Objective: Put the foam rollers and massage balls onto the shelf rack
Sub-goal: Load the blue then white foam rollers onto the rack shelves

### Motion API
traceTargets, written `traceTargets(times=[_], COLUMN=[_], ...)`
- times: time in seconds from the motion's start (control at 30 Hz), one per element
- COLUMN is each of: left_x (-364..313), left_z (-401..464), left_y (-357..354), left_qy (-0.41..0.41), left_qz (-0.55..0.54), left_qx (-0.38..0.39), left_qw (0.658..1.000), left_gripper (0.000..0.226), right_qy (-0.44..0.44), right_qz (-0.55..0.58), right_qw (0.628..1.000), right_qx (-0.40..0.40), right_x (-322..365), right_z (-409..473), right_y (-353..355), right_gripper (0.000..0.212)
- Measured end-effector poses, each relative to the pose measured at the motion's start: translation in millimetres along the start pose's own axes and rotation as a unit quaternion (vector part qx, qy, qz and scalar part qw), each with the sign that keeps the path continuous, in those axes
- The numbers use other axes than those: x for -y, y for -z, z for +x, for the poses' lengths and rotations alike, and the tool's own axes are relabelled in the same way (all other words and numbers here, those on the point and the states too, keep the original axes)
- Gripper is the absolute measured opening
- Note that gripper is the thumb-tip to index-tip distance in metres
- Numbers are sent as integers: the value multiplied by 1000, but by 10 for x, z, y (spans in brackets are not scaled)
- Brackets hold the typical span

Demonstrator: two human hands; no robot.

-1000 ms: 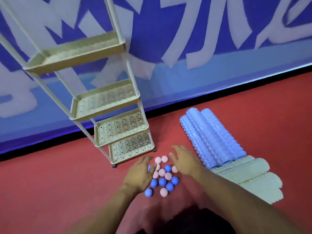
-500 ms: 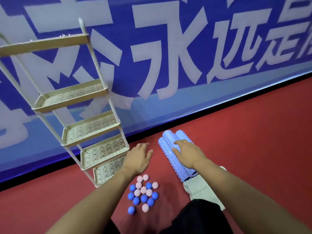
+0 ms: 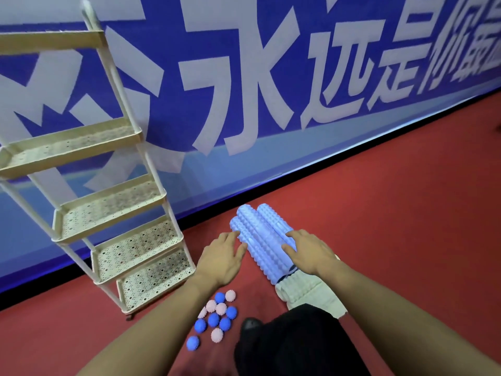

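Observation:
Three light blue ridged foam rollers [image 3: 257, 234] lie stacked side by side on the red floor. My left hand [image 3: 223, 257] touches their left side with straight fingers. My right hand [image 3: 307, 249] rests flat on their right side. Cream foam rollers [image 3: 311, 293] lie just behind them, partly hidden by my right arm and my leg. Several blue and pink spiky massage balls [image 3: 217, 314] sit in a cluster on the floor under my left forearm. The cream shelf rack [image 3: 119, 202] with several perforated tiers stands to the left.
A blue banner wall with large white characters [image 3: 244, 104] runs behind the rack and rollers. Red floor [image 3: 406, 213] stretches to the right. My dark trouser leg and shoe [image 3: 284, 340] are at the bottom centre.
Both hands left the massage balls and moved forward onto the blue rollers; my left hand has now reached their left side. The view has tilted up.

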State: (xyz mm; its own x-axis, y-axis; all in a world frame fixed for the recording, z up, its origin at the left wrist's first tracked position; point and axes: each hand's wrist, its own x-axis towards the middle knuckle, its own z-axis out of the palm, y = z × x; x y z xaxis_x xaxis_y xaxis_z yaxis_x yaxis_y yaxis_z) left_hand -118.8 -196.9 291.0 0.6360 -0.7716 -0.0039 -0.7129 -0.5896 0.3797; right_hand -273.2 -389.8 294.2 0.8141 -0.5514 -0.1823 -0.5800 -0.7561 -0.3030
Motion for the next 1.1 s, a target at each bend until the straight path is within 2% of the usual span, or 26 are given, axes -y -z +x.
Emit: traceTargets(times=[0.2,0.43,0.57,0.7,0.77,0.9,0.97,1.1], left_x=[217,846,1181,1407,1494,1595,1605,1572], left_z=[675,1462,1687,1735,1712,1653,1596,1453], left_y=[-735,-2047,-2717,-3170,-3313,-3331,-3177,-2681], left_qy=[27,108,126,165,181,221,263,319], left_qz=[-46,-120,-142,-202,-221,-267,-313,-423], left_qx=[37,97,132,154,162,156,149,110], left_qw=[998,982,973,953,944,925,900,841], left_gripper=[54,56,54,55,58,57,57,70], right_qy=[-44,-116,-146,-195,-221,-264,-282,-295], right_qz=[30,74,73,53,57,109,175,365], right_qw=[998,983,981,972,967,955,940,881], right_qx=[43,117,105,118,110,80,79,56], right_x=[-390,-904,-1142,-1246,-1240,-1091,-877,-432], right_z=[803,2049,2571,2879,2953,2957,2812,2368], right_y=[-611,-1782,-2352,-2758,-2894,-2920,-2863,-2834], right_gripper=[61,76,83,108,119,116,112,96])
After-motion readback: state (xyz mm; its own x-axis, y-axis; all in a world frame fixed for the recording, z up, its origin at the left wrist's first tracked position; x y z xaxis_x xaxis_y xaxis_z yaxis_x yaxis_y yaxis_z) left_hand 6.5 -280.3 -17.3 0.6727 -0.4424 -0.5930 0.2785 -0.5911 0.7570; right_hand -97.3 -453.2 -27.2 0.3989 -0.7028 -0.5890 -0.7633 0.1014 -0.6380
